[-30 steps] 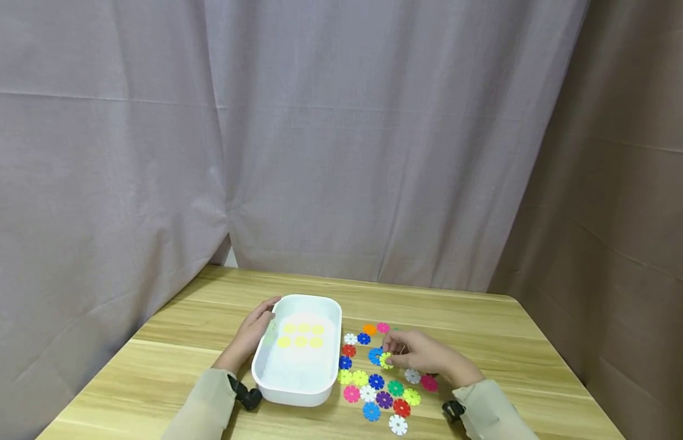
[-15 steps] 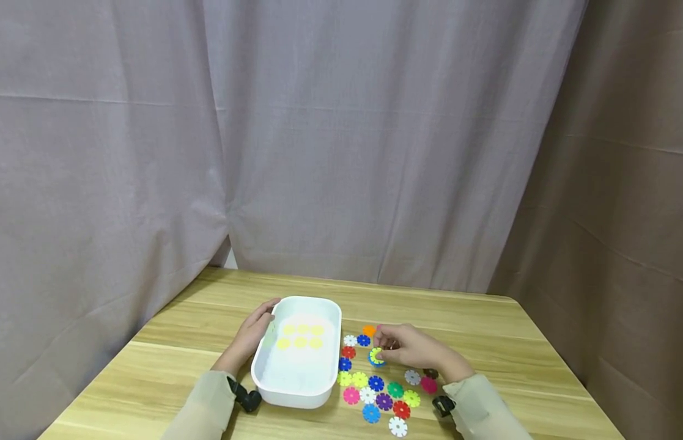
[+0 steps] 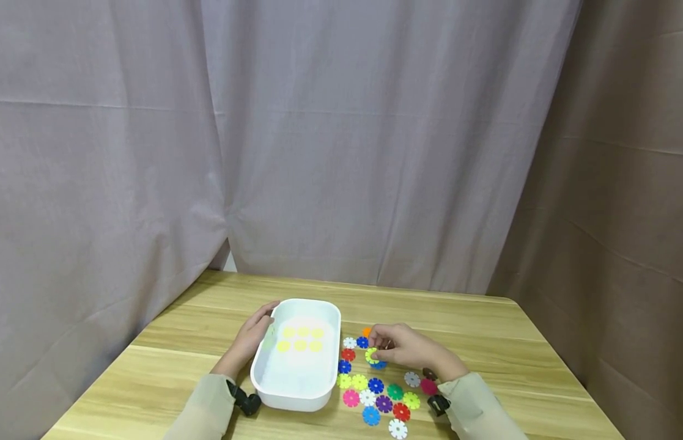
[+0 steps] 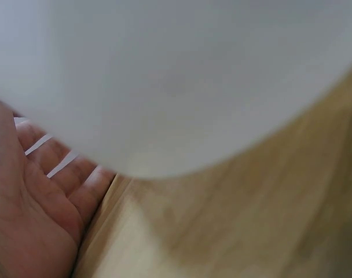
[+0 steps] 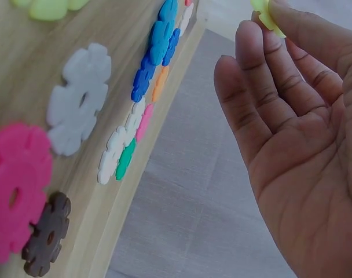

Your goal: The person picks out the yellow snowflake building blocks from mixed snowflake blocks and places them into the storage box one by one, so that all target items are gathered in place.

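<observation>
My right hand [image 3: 404, 348] pinches a yellow snowflake disc [image 3: 371, 355] between thumb and fingertips, above the table to the right of the white tray [image 3: 294, 402]. The same disc [image 5: 266, 16] shows at the top of the right wrist view, its other fingers loosely bent. Partly beneath it in the head view is a light blue disc [image 3: 379, 365]. At the tray's left side, my left hand [image 3: 250, 339] holds the rim, thumb near the top edge and fingers along the outer wall. Several yellow discs [image 3: 301, 345] lie in two rows inside the tray.
Loose snowflake discs in many colours lie right of the tray, among them a purple disc [image 3: 384, 403], a green disc [image 3: 395, 392] and a brown disc [image 5: 47, 234]. The wooden table [image 3: 484, 360] meets a grey curtain [image 3: 341, 153] behind.
My right hand has moved left with the yellow disc, passing over the light blue disc toward the tray. My left hand stays at the tray's rim.
</observation>
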Tool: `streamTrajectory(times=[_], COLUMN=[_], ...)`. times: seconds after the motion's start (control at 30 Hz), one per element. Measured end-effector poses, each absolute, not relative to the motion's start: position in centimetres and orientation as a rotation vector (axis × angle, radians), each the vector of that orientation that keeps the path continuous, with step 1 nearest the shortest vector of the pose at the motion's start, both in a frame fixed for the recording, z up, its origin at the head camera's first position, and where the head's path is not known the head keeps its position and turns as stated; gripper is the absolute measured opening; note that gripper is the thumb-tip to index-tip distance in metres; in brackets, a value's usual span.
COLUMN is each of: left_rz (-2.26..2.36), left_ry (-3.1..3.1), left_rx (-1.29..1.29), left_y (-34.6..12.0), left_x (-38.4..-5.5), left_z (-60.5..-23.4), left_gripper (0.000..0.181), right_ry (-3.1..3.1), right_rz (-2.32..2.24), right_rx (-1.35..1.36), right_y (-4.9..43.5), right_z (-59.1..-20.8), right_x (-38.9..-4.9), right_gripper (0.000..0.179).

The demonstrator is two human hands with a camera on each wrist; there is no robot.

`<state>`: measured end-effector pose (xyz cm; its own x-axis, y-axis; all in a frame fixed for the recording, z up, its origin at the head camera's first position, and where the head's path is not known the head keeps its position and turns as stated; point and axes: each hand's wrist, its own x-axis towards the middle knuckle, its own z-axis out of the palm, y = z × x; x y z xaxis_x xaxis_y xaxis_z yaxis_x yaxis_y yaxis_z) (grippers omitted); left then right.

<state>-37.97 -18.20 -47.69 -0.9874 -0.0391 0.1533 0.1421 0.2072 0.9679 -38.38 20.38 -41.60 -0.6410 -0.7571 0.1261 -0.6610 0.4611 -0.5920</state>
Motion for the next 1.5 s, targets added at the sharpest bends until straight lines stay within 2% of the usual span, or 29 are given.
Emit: streamTrajectory(times=[0.37, 0.7, 0.93, 1.23, 1.5], left_rz=[-1.884, -1.883, -1.898, -1.886, -1.864], left_ry=[-2.326, -2.31, -2.298, -2.306, -2.312], left_rx=[-0.094, -0.08, -0.102, -0.097, -0.129], left_y=[-18.3, -18.5, -18.5, -18.3, -18.1], left_x=[-38.1, -38.4, -38.3, -38.4, -38.4], left_z=[-47.5, -48.0, -47.9, -47.6, -47.9], left_gripper=[0.047, 0.046, 0.046, 0.046, 0.048], right_ry=[2.549, 2.545, 2.508, 2.409, 2.246], right_rz=[-0.959, -0.986, -1.0, -0.777, -0.789], right_rx=[-1.253, -1.365, -1.358, -1.507, -1.369], right_y=[19.9, 17.0, 13.6, 7.1, 3.6], right_z=[-41.3, -39.6, -38.7, -38.8, -39.2], right_x=[-38.7, -39.2, -39.5, -40.0, -40.8], right_gripper=[0.008, 0.011, 0.01, 0.01, 0.013])
